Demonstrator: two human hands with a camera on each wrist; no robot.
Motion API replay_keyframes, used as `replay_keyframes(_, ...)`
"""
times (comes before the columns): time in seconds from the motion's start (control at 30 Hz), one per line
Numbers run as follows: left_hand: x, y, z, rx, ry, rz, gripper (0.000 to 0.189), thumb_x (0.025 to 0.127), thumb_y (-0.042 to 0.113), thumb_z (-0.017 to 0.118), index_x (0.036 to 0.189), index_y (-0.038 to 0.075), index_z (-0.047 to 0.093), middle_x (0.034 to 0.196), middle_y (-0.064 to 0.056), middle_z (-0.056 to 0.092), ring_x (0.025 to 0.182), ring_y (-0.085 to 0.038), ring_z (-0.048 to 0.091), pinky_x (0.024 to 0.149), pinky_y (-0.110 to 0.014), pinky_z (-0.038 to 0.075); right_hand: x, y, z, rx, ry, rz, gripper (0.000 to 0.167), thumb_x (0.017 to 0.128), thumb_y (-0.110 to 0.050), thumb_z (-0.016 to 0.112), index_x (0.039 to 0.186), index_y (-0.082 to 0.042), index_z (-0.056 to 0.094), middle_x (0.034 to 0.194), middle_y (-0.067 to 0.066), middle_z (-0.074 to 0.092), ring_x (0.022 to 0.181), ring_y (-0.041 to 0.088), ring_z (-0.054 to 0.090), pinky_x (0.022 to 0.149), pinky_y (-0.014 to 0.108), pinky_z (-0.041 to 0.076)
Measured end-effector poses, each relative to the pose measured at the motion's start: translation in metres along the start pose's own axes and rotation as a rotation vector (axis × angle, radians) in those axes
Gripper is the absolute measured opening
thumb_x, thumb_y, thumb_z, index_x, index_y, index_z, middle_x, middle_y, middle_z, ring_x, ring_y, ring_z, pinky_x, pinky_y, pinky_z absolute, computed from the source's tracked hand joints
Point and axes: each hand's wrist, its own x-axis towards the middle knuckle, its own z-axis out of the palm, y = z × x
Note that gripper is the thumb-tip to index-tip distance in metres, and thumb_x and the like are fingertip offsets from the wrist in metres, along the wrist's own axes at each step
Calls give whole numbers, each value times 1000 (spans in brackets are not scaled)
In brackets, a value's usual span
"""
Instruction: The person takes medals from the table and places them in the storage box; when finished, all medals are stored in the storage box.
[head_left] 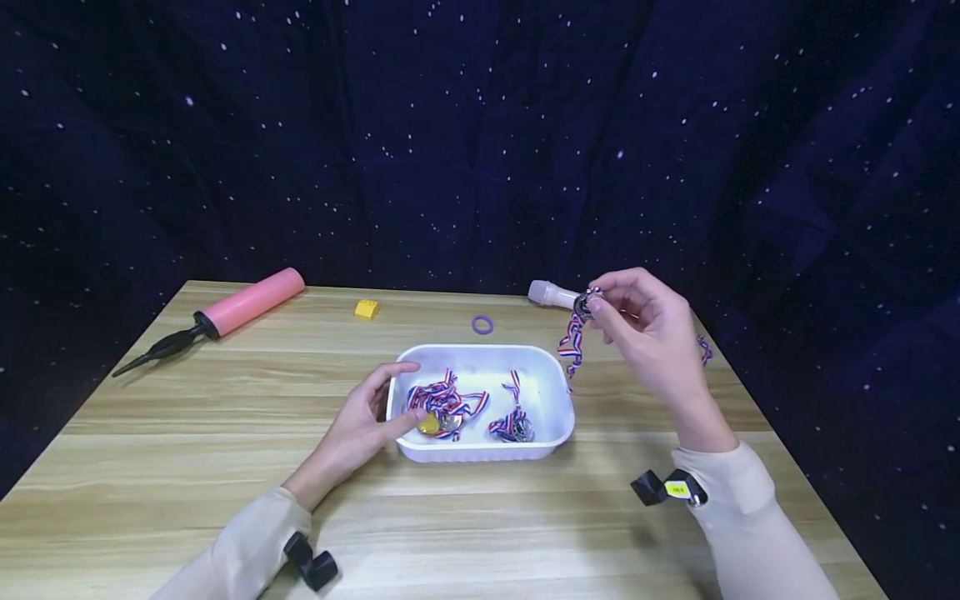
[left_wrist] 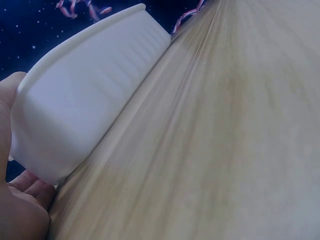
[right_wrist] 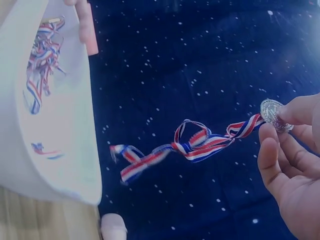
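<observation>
Up to the right of a white plastic tub [head_left: 480, 452], my right hand [head_left: 654, 337] pinches a silver medal [right_wrist: 271, 114] between thumb and fingers. Its knotted red, white and blue ribbon [right_wrist: 200, 145] dangles free beside the tub. My left hand [head_left: 363, 425] grips the tub's left end, thumb over the near rim; in the left wrist view some fingers [left_wrist: 35, 189] curl by its base. Inside the tub, a gold medal [head_left: 428, 423] and a silver one lie among tangled ribbons at left. Another silver medal [head_left: 523, 429] with its ribbon rests at right.
A pink hand pump [head_left: 251, 302] with a black nozzle lies at the back left. Behind the tub are a yellow block [head_left: 367, 309], a purple ring [head_left: 482, 324] and a pale microphone [head_left: 551, 294]. Another striped ribbon [head_left: 704, 350] lies near the table's right edge.
</observation>
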Motion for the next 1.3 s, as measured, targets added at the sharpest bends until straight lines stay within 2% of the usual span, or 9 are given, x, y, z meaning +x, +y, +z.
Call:
replay_keyframes(0.17,1,0,2,7,0,8,70,95,11,88,157,11,56,164,-18,54,156,-36,48,135,-52,31,0,9,15,-2,-45,15,12,103,1,76,115,2,74,92,6,76,74,12,63,61,19,54)
replay_keyframes(0.37,3,-1,3,14,-1,9,69,95,11,88,157,12,57,162,-18,56,153,-35,51,133,-51,33,-9,25,27,-62,-144,98,11,103,-1,78,113,-2,74,95,12,78,81,14,67,62,20,49)
replay_keyframes(0.53,3,-2,2,18,-3,6,69,95,11,88,157,13,57,162,-17,55,154,-34,50,134,-51,32,-19,41,35,-70,-230,189,11,103,-1,77,113,0,74,97,15,79,87,17,70,71,21,58)
replay_keyframes(0.67,3,-2,1,18,-4,4,72,95,12,89,158,10,55,164,-17,54,156,-35,49,135,-52,31,-24,52,40,-84,-291,230,11,102,1,77,113,0,74,97,15,79,88,24,72,70,26,63)
replay_keyframes(0.83,2,-2,1,11,1,6,71,96,11,88,158,9,54,166,-15,52,158,-34,46,136,-51,29,-28,61,45,-128,-371,239,11,101,1,77,112,-1,76,95,12,79,87,34,75,71,31,67)
replay_keyframes(1.1,2,-2,1,18,5,21,70,96,10,87,158,7,54,164,-19,54,157,-37,47,136,-53,29,-32,66,51,-200,-507,244,9,100,4,77,108,1,76,91,9,79,76,30,79,70,45,69)
replay_keyframes(1.3,1,-2,0,7,4,13,70,95,9,87,157,10,55,163,-19,55,155,-36,49,134,-49,32,-35,63,58,-329,-591,208,9,98,4,79,106,1,77,87,6,78,72,21,78,66,28,66)
